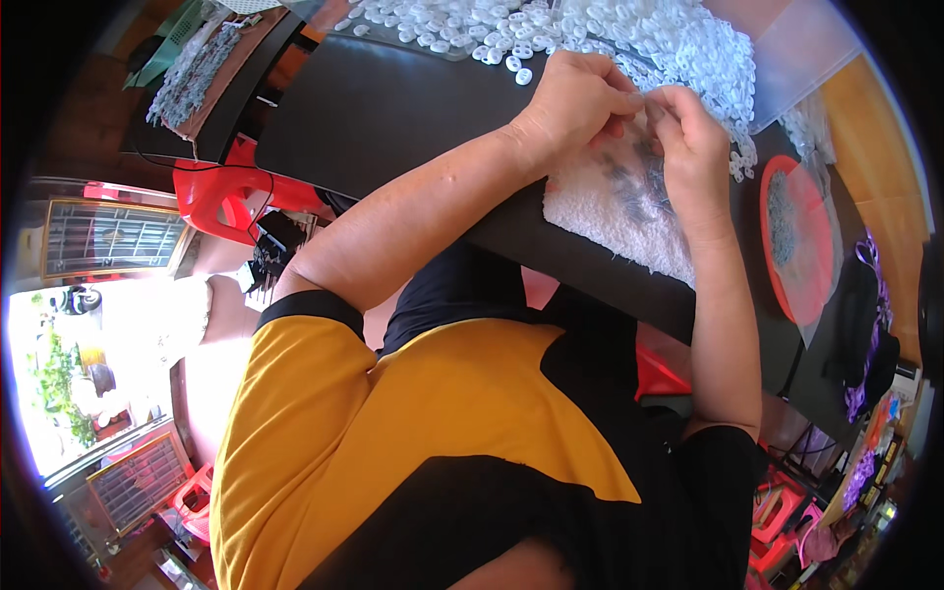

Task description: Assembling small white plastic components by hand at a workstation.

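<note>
My left hand (578, 106) and my right hand (694, 143) meet over a white towel (608, 222) at the table's near edge. Fingers on both sides are pinched closed, fingertips almost touching, around something too small to make out. Small grey, dark-looking pieces (644, 185) lie on the towel under my hands, partly hidden by them. Just beyond my hands spreads a large heap of small white oval plastic pieces with holes (678, 54). One such white piece (523, 76) lies singly at the heap's near left edge.
A red round tray (770, 211) with small grey-blue pieces stands to the right, partly under clear plastic. Bundles of grey strung pieces (202, 79) lie on a board at the far left. A red plastic stool (211, 202) stands below the dark table (393, 113).
</note>
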